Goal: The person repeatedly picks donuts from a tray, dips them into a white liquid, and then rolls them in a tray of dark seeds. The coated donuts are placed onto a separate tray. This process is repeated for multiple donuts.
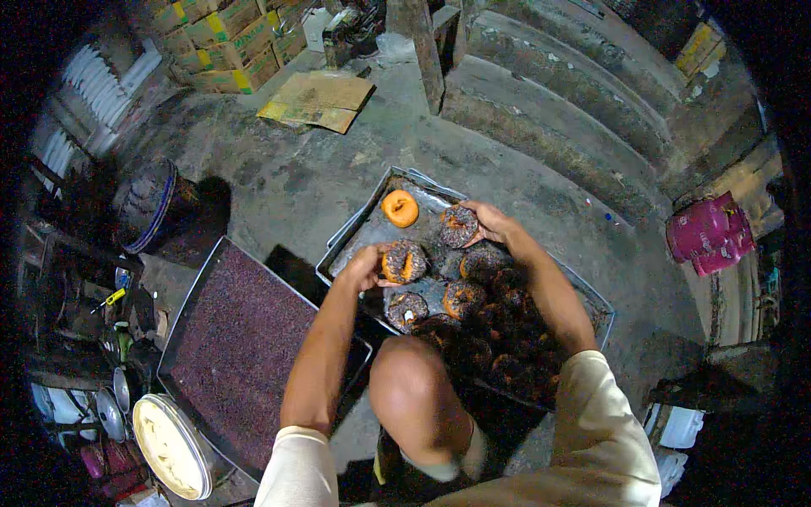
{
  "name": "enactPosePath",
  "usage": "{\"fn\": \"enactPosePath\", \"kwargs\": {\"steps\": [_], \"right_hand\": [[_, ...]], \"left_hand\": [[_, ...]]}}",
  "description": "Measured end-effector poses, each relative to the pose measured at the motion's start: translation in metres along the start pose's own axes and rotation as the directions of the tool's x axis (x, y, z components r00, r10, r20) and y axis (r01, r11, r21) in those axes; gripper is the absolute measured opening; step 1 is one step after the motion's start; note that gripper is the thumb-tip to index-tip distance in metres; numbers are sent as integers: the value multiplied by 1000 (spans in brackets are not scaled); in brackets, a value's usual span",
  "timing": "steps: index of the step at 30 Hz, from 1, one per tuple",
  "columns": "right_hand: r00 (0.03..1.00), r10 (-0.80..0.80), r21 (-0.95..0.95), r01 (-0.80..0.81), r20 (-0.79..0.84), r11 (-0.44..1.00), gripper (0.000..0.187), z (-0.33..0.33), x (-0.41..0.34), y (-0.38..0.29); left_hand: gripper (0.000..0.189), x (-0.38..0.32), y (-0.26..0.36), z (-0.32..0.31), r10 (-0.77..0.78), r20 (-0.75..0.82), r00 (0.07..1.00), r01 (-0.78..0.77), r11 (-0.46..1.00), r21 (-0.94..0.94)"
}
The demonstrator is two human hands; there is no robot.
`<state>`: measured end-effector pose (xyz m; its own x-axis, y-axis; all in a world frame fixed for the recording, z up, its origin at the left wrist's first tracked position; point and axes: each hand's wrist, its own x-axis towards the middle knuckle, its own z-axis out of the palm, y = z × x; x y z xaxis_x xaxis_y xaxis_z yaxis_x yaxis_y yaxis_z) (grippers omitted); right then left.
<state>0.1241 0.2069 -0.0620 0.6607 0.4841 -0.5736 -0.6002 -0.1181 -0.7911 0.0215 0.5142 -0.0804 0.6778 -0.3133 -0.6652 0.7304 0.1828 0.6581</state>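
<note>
My left hand (365,269) grips a doughnut with dark sprinkles (404,261) above the metal tray (364,244). Farther to the right, my right hand (491,222) has its thumb and fingers around another sprinkled doughnut (459,226). One plain golden doughnut (400,209) lies in the tray's far corner. Nearer to me sits a sprinkled doughnut with a pale spot at its middle (407,310). Many more coated doughnuts (500,310) crowd the tray's right side, partly in shadow and partly hidden by my right arm.
Left of my knee lies a wide tray of dark sprinkles (241,342), beside a round tub of pale cream (170,447). A dark bucket (152,206) stands beyond. Flattened cardboard (319,99) rests on the concrete floor, with stacked cartons (222,44) behind. Concrete steps (551,114) rise at far right.
</note>
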Motion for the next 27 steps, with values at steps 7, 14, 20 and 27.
{"fn": "enactPosePath", "kwargs": {"steps": [7,14,20,27], "right_hand": [[984,-98,-523,7,-147,853,35,35,53,20],[975,-153,-986,168,163,15,32,42,55,22],[955,-281,-993,-110,-96,-32,32,87,96,5],[821,-523,-963,-111,-228,246,70,116,153,32]], "left_hand": [[30,56,-45,-18,218,-160,963,-92,820,565],[36,46,-39,-15,96,11,995,-50,412,910],[40,-5,-22,1,224,-122,967,81,184,980],[47,-240,26,-29,779,53,624,-323,195,926]]}}
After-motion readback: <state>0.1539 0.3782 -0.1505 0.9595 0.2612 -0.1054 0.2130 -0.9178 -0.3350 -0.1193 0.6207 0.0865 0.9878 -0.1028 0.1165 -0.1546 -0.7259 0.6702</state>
